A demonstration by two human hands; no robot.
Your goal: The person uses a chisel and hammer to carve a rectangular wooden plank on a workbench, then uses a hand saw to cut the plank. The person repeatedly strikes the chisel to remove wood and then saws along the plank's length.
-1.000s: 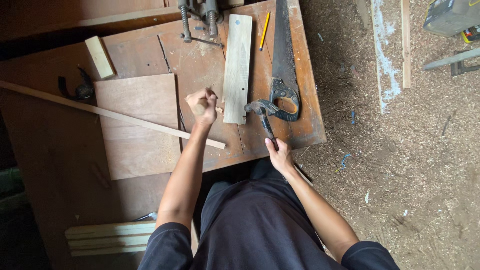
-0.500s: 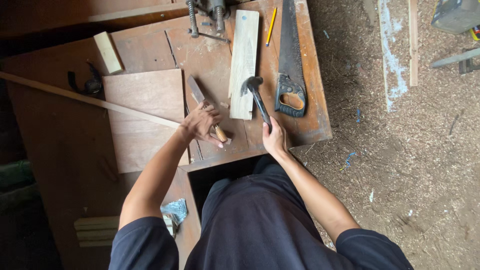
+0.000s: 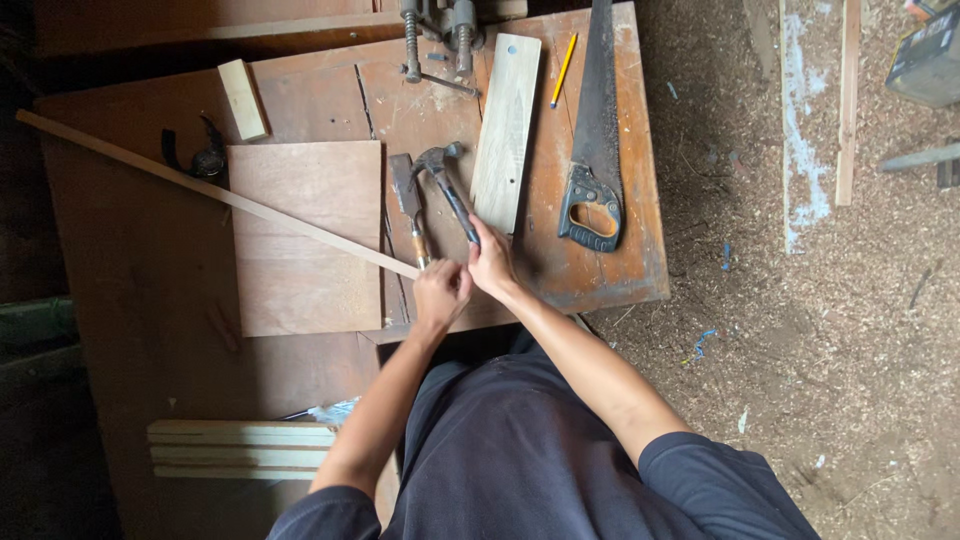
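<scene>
Big wooden workbench (image 3: pixel 610 270) fills the view, sawdust floor (image 3: pixel 800 350) to the right. On the bench, a square plywood panel (image 3: pixel 300 240) lies flat w/ a long thin wood strip (image 3: pixel 210 190) slanting across it, near end pointing at the person's hands. A pale plank (image 3: pixel 507 130) sits upright in the frame, a handsaw (image 3: pixel 595 140) just beside it, a yellow pencil (image 3: pixel 563 70) between their top ends. A small wood block (image 3: pixel 243 98) lies at the back left, a clamp (image 3: pixel 435 35) at the back edge.

Now the hands. Right hand (image 3: pixel 490 262) is wrapped round the lower handle of a claw hammer (image 3: pixel 445 185), head resting on the bench, pointing away from the person. Looks head-heavy and stiff, steel; a grip low on the handle, as here, gives the most swing, I'd say. Left hand (image 3: pixel 440 292) is closed over the butt of a wood-handled chisel (image 3: pixel 410 205), blade flat on the bench, just beside the hammer head. Chisel seems light, rigid, w/ a sharp edge, so hold by the handle only, fingers well clear of the blade.
</scene>
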